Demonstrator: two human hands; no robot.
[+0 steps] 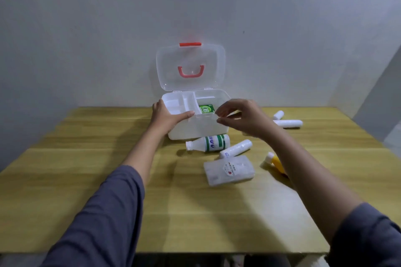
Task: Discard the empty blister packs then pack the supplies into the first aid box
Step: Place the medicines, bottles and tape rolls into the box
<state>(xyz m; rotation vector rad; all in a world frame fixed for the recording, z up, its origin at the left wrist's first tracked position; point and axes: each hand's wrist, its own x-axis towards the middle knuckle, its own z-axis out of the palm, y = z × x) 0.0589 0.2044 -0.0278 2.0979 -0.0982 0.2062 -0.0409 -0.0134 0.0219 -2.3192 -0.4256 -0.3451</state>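
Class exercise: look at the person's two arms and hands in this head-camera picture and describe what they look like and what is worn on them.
Both arms wear loose, dark blue-grey sleeves, the left sleeve and the right sleeve, plain and without visible markings, pushed up so the forearms are bare. The left hand and right hand are bare: no gloves, and no rings, watch or bracelets can be made out.

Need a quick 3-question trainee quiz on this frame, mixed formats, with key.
1. True or false: the first aid box lid is open.
2. Which hand grips the box's front-left corner? A) left hand B) right hand
3. Fill in: the bottle with the green label lies on its ____ on the table.

Key: 1 true; 2 A; 3 side.
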